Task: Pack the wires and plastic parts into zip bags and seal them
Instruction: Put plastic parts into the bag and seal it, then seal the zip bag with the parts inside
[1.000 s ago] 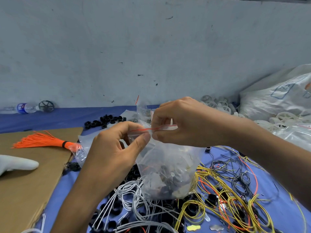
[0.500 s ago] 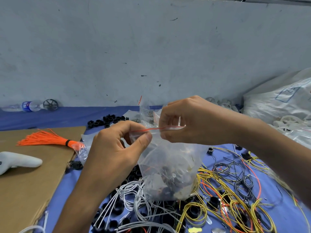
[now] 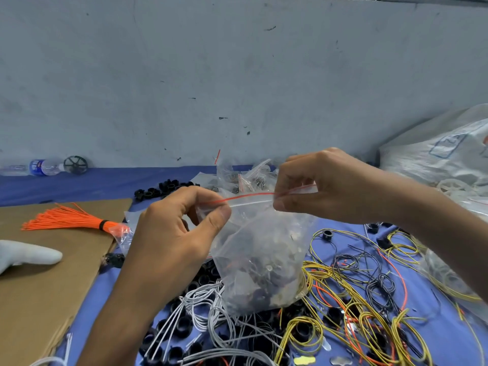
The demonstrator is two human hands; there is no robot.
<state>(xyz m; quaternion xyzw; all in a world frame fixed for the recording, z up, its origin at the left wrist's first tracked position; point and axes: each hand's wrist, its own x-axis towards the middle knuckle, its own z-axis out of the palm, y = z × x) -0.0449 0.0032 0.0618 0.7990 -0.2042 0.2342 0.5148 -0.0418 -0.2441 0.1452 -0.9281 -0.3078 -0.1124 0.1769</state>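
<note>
A clear zip bag (image 3: 261,262) with a red zip line hangs upright over the blue table, its bottom filled with dark and pale plastic parts and wire. My left hand (image 3: 182,228) pinches the left end of the zip strip. At the strip's right end my right hand (image 3: 317,191) pinches it between thumb and fingers. The strip is stretched straight between the two hands. Grey wires (image 3: 206,310) and black plastic rings (image 3: 182,326) lie below the bag. Yellow, black and orange wires (image 3: 369,294) spread to the right.
A brown cardboard sheet (image 3: 39,286) covers the left, with an orange wire bundle (image 3: 66,220) and a white glove (image 3: 23,256) on it. Filled zip bags (image 3: 243,178) and black parts (image 3: 158,191) sit behind. A water bottle (image 3: 34,167) lies by the wall; big white sacks (image 3: 443,154) stand right.
My hands have moved apart along the zip strip, the right hand sliding to the right, so a longer stretch of the red line shows between them.
</note>
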